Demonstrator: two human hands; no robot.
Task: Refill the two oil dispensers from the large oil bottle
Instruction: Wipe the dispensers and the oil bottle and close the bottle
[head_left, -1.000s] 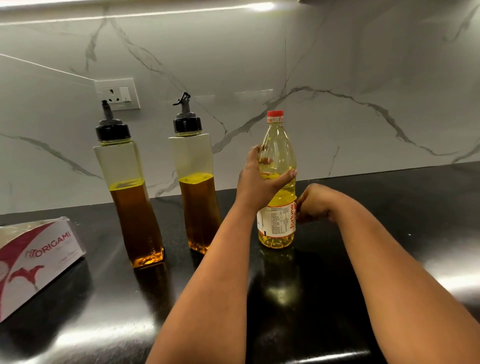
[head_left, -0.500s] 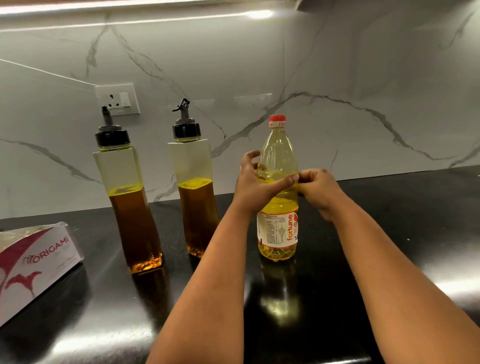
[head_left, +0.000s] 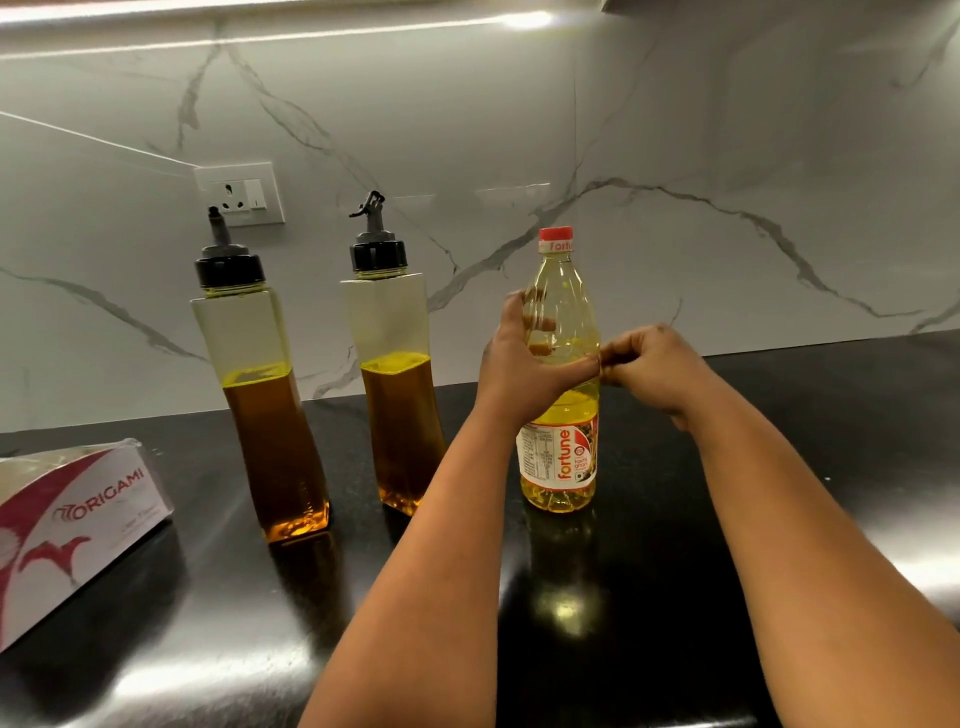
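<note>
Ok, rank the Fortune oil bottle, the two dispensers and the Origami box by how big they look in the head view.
1. Origami box: nearest the camera and cut off by the frame, so unsure.
2. Left dispenser and right dispenser: alike; the left looks bigger only through nearness.
3. Fortune oil bottle.

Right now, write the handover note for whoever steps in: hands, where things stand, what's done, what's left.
Left hand: grips the large oil bottle at mid-body, holding it upright on the black counter.
Right hand: fingers curled beside the bottle's right side near the left thumb; whether it grips anything cannot be told.
Red cap: on the bottle.
Left dispenser and right dispenser: standing left of the bottle, black spout tops on, each holding dark oil to roughly half.
Done: bottle steadied only.
Left: uncap bottle, take off both dispenser tops, pour into each, close everything.
</note>
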